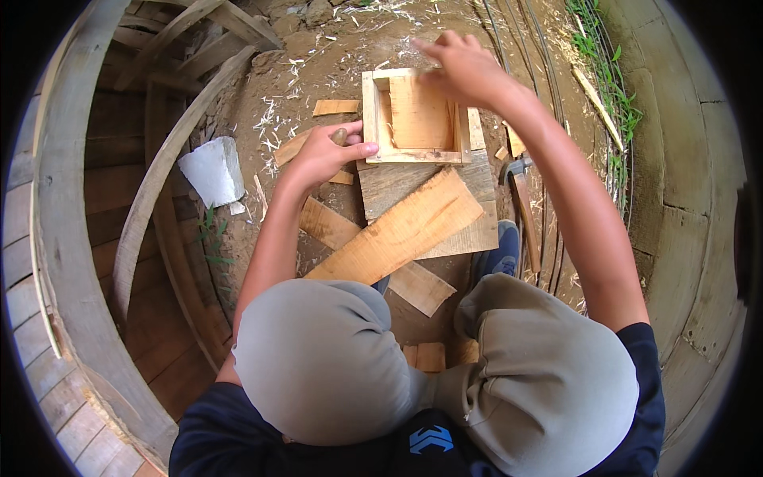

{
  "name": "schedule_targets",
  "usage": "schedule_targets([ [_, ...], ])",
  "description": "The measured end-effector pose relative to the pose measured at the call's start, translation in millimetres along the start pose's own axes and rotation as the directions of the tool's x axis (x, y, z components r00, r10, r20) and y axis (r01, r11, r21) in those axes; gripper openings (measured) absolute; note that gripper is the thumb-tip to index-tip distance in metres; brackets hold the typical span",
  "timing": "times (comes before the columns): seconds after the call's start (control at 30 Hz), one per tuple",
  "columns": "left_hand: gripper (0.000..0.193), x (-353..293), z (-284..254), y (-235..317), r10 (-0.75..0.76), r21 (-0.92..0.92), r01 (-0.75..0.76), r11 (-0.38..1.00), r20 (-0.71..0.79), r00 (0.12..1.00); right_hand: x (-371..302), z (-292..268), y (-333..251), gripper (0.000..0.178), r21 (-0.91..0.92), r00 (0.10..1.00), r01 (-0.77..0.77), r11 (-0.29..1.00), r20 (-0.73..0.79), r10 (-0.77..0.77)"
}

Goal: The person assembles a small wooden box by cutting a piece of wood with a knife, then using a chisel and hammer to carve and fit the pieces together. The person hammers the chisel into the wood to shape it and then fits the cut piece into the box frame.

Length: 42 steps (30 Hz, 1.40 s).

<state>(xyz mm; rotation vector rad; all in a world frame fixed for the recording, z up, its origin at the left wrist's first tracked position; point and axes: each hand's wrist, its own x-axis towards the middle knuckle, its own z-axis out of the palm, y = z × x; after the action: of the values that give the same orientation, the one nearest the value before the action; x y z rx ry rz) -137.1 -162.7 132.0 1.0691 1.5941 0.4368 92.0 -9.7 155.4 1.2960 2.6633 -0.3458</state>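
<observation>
A small square wooden box frame [421, 157] lies on a weathered board in front of me. Inside its rim sits a loose-looking flat wooden panel [421, 115], with dark gaps at its sides. My left hand [324, 157] is at the frame's left side, thumb against the near left corner. Between its thumb and fingers pokes the rounded end of a brown wooden handle [339, 137]; the rest is hidden. Above the frame's far right corner is my right hand [470, 70], its index finger stretched leftward and its thumb smeared by motion. Nothing shows in it.
A pale plank [405, 226] lies slanted across the weathered board [389, 187]. To the right rests a hammer [524, 203] with a wooden handle. A whitish block [213, 172] sits left, near curved timbers [163, 171]. Shavings and offcuts litter the dirt; a plank wall [687, 175] stands right.
</observation>
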Motion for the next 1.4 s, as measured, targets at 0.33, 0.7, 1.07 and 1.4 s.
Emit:
schedule_targets([
  [0.33,0.073,-4.0,4.3,15.3,-0.059,-0.047,0.058,0.997,-0.008,0.998,17.6,30.8,33.8,0.026,0.662,0.997,0.037,0.748,-0.076,0.018],
  [0.7,0.073,4.2,4.0,3.1,0.000,-0.033,0.000,0.999,-0.011,1.000,18.2,31.3,28.0,0.042,0.385,0.991,0.136,0.913,-0.066,-0.120],
  [1.07,0.074,8.9,2.6,-8.9,0.030,-0.077,-0.031,0.997,-0.003,1.000,34.1,32.1,9.6,0.036,0.371,0.999,0.043,0.928,-0.028,-0.035],
  [1.4,0.070,12.6,-0.7,-10.7,0.019,-0.037,-0.019,0.999,0.003,1.000,38.9,29.1,4.8,0.023,0.164,0.981,0.155,0.974,-0.146,-0.131],
])
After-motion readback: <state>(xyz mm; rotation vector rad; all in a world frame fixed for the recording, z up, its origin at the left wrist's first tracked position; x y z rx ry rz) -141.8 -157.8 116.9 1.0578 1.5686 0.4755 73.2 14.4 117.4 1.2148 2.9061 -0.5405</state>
